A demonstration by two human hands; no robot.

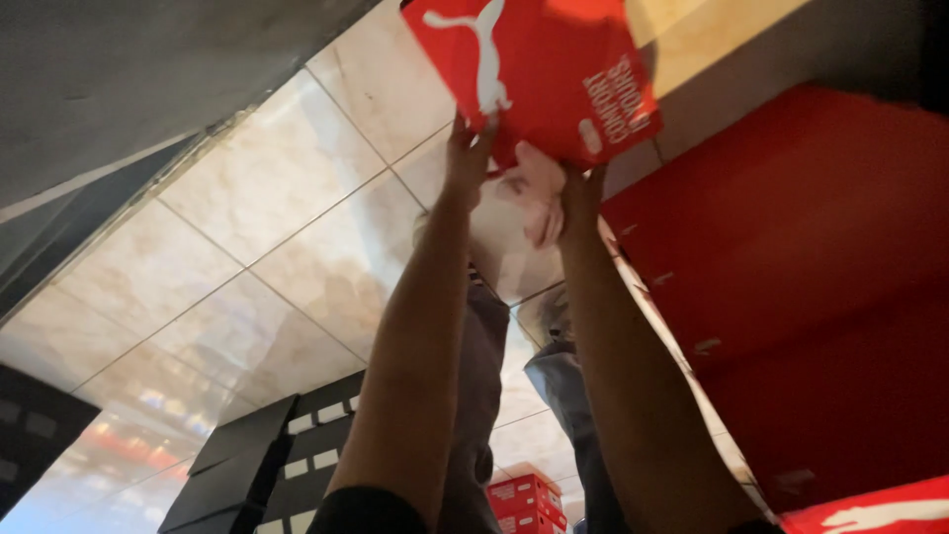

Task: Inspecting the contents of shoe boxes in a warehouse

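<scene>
The left hand [468,150] grips the near edge of a red shoebox [534,69], fingers pressed up against its printed face, thumb side hidden behind the cardboard. The right hand [580,193] clasps the same box at its lower right corner, fingers curled around the edge; how far they wrap cannot be told, since the box covers them. Both arms stretch straight out from the camera, with the box at their far end, held tilted and clear of the floor, its white animal logo turned toward the viewer. Between the two wrists a pale crumpled sheet of packing paper [519,213] shows just beneath the box. To the right, near the right forearm, stands a stack of large red boxes [791,287]. Below the arms lies a glossy beige tiled floor [247,247]. At lower left sit black shoeboxes [267,460] with white labels, and between the forearms, farther off, a small pile of red boxes [526,499]
</scene>
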